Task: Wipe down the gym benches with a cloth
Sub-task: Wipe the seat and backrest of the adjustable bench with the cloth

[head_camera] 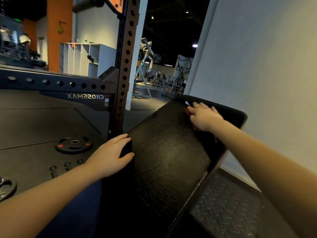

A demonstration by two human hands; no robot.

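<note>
The left hand (109, 155) clamps the near left edge of the black, grain-textured padded gym bench (168, 160), thumb on top and fingers curled over the side, probably to steady the angled pad against the push of wiping. The right hand (204, 117) lies flat with fingers spread near the pad's far rounded end, close to the pale grey wall (265, 66), placed as if to press a cloth across the surface. The wiping cloth is almost wholly hidden beneath that palm; a reddish edge (188, 113) beside the fingers may be it, though motion blur leaves this unsure. The bench frame is cut off below, and a small white mark (187, 103) by the fingertips is too smeared to read
</note>
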